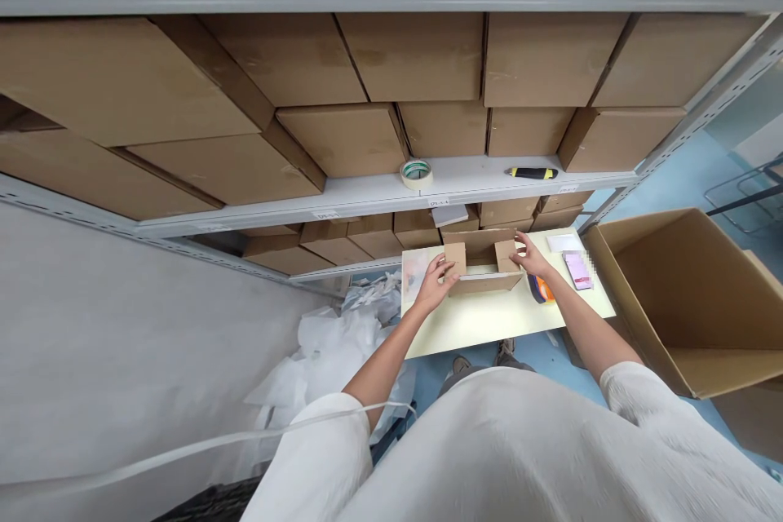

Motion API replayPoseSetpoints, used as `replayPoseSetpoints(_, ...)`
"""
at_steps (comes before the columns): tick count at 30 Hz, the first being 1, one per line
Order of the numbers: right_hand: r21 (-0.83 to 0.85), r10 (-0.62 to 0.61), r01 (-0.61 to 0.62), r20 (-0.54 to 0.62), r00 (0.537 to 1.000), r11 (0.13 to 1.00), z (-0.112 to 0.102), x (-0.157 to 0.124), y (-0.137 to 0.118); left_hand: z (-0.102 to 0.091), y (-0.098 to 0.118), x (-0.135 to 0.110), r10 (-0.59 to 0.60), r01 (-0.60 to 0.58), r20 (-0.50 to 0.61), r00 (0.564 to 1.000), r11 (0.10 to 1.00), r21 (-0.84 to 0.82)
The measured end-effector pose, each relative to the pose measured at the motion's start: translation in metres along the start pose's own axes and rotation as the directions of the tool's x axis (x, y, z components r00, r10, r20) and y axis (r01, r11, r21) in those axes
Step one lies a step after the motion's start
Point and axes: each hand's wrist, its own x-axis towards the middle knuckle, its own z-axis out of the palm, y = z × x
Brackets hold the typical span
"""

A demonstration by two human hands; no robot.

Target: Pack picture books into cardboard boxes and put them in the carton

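Note:
A small cardboard box [486, 284] stands between my hands over a pale tabletop [489, 320], its top open and its two short end flaps folded inward. My left hand [434, 284] grips the box at its left end, fingers on the left flap. At the right end my right hand [531, 255] pinches the right flap and edge. An orange and blue object [541, 289], perhaps a tape dispenser, lies right of the box, partly hidden by my right forearm. Farther right is a phone [576, 269] with a lit, pinkish screen.
Shelves ahead hold several closed cardboard boxes [409, 57]. On the shelf edge sit a tape roll [417, 174] and a yellow-black utility knife [532, 173]. A large open carton [636, 318] stands at right. White packing sheets [342, 351] heap on the left floor.

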Motion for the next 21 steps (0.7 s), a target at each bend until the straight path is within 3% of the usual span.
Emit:
replayPoseSetpoints(5,0.092,0.096,-0.105,0.096,0.991,0.990,-0.005,-0.006,-0.011,0.007,0.004,0.014,-0.137,0.139,-0.233,0.963,0.990,-0.009)
replayPoseSetpoints(7,0.140,0.117,-0.132,0.109,0.987,0.981,-0.005,-0.006,-0.012,0.009,0.006,0.021,-0.187,0.197,-0.268,0.945,0.980,0.008)
replayPoseSetpoints(10,0.150,0.094,-0.107,0.093,0.991,0.983,0.001,-0.005,-0.007,0.012,0.009,0.029,-0.230,0.247,-0.248,0.941,0.968,0.036)
replayPoseSetpoints(15,0.057,-0.011,0.008,0.053,0.999,0.998,0.014,-0.006,0.013,0.017,0.010,0.034,-0.381,0.386,-0.088,0.920,0.921,0.050)
replayPoseSetpoints(21,0.081,-0.101,0.102,-0.006,0.995,0.991,0.013,-0.013,0.025,0.022,0.012,0.030,-0.309,0.312,-0.079,0.948,0.949,0.031)
